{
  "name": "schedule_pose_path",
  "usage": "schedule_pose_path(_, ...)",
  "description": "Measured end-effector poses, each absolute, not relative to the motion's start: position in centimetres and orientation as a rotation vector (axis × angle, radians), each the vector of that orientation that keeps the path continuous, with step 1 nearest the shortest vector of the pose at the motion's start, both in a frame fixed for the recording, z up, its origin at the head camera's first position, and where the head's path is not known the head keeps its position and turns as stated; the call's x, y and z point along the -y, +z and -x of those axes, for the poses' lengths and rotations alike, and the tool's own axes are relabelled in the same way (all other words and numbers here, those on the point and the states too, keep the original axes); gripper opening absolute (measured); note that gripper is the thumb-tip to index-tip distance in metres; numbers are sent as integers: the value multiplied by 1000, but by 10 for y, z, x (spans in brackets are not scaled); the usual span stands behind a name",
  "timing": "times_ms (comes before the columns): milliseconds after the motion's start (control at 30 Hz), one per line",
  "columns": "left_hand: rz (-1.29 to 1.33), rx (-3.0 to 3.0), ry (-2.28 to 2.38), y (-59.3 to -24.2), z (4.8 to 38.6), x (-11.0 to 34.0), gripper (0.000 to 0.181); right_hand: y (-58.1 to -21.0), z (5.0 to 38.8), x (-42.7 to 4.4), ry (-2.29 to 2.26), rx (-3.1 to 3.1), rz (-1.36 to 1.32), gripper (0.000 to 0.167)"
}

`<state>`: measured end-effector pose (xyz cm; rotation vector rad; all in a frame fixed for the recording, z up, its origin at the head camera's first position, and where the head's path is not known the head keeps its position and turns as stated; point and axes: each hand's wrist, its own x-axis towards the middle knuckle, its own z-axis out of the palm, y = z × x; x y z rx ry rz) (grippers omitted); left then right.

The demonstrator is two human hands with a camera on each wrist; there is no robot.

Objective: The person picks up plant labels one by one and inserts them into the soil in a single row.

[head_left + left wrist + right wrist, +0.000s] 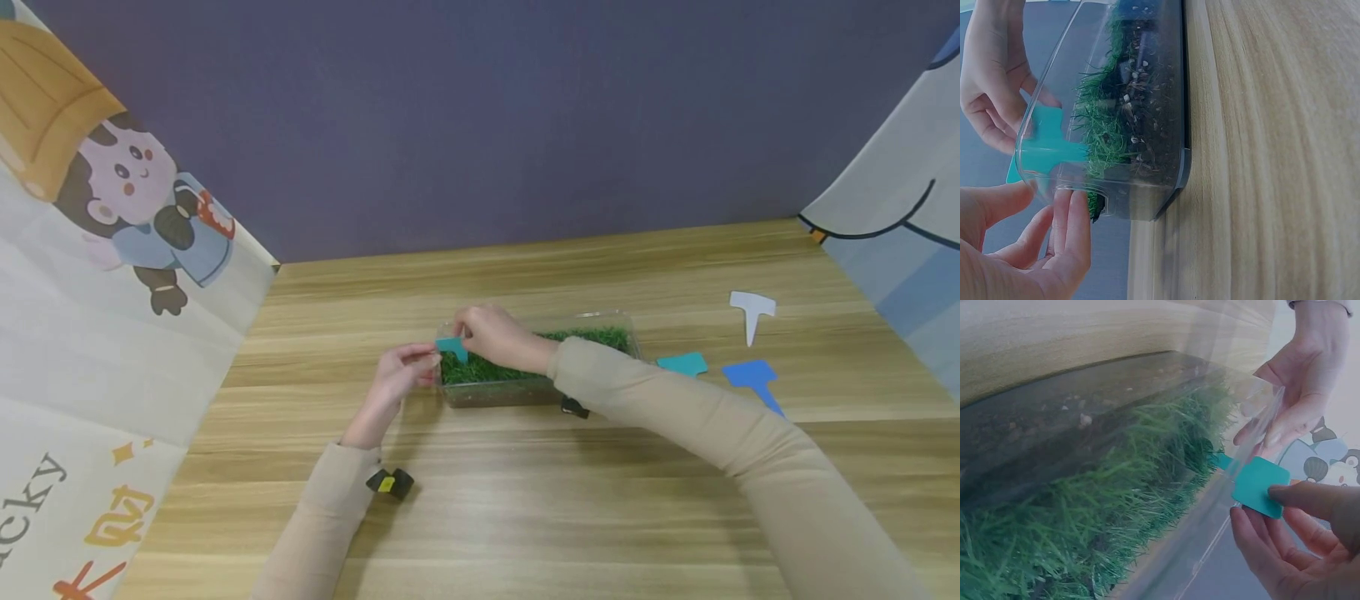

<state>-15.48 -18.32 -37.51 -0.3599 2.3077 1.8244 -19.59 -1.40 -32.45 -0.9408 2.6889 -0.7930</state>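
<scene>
My right hand (pixel 498 333) pinches a teal T-shaped plant label (pixel 1261 486) by its broad head, thumb on one face and fingers behind. Its narrow stem points down to the green grass (pixel 1100 119) at the left end of a clear plastic planter box (pixel 517 393). Whether the tip is in the soil is hidden by the grass. At that same end, my left hand (pixel 1035 250) touches the box's end wall with its fingertips, the thumb near the rim and the label's edge. Dark soil with pale bits (pixel 1141 106) shows through the side wall.
To the right lie a white plant label (pixel 752 308), a blue one (pixel 752 377) and another teal label (pixel 682 364), partly behind my right forearm. The wooden table (pixel 480 517) meets a dark back panel (pixel 480 125). Printed cloth (pixel 45 333) hangs at the left.
</scene>
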Motion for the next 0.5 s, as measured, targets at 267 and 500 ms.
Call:
schedule_pose_path(267, 352, -2300, 1831, -377, 156, 183, 31, -315, 197, 10, -785, -2612, 866, 25)
schedule_pose_path(500, 343, -2290, 1848, -377, 156, 184, 31, -308, 196, -1, -755, -2587, 878, 26)
